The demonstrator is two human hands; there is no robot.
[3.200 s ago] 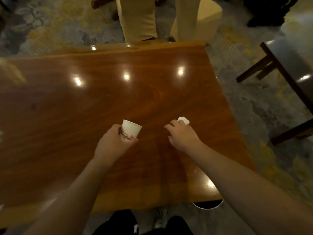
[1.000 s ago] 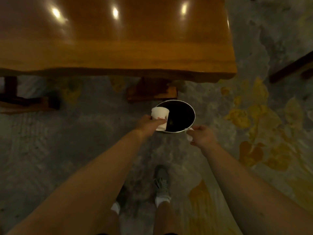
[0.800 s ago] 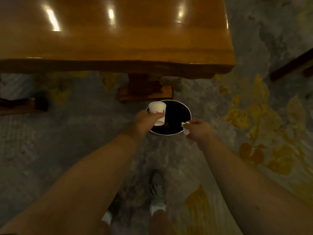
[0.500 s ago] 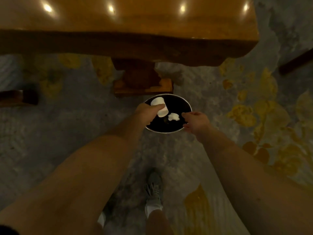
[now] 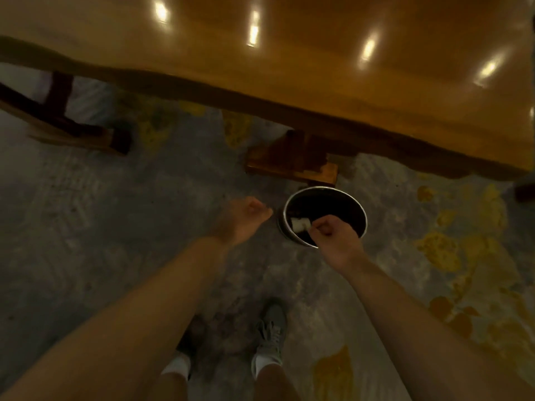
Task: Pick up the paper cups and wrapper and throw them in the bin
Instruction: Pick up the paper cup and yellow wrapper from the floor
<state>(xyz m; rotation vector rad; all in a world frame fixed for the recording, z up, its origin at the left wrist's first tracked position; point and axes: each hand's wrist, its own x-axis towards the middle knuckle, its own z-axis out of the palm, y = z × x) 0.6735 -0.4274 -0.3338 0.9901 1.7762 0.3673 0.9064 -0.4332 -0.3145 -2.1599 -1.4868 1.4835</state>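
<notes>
A round bin (image 5: 320, 188) with a metal rim and dark inside stands on the floor under the table's edge. A white paper cup (image 5: 299, 224) lies inside it by the near left wall. The wrapper cannot be made out in the dark interior. My left hand (image 5: 242, 219) hovers just left of the bin, empty, with its fingers loosely apart. My right hand (image 5: 337, 236) hangs over the bin's near rim with its fingers curled in and nothing visible in them, the fingertips close to the cup.
The glossy wooden table (image 5: 318, 68) overhangs the top of the view, and its wooden foot (image 5: 292, 160) stands just behind the bin. Dark wooden furniture legs (image 5: 58, 111) are at the left. My shoe (image 5: 270, 331) stands on the grey and yellow patterned floor.
My left hand has let go of the cup, which now lies in the bin, and has drawn back to the left. The wrapper has dropped out of sight. The view has shifted.
</notes>
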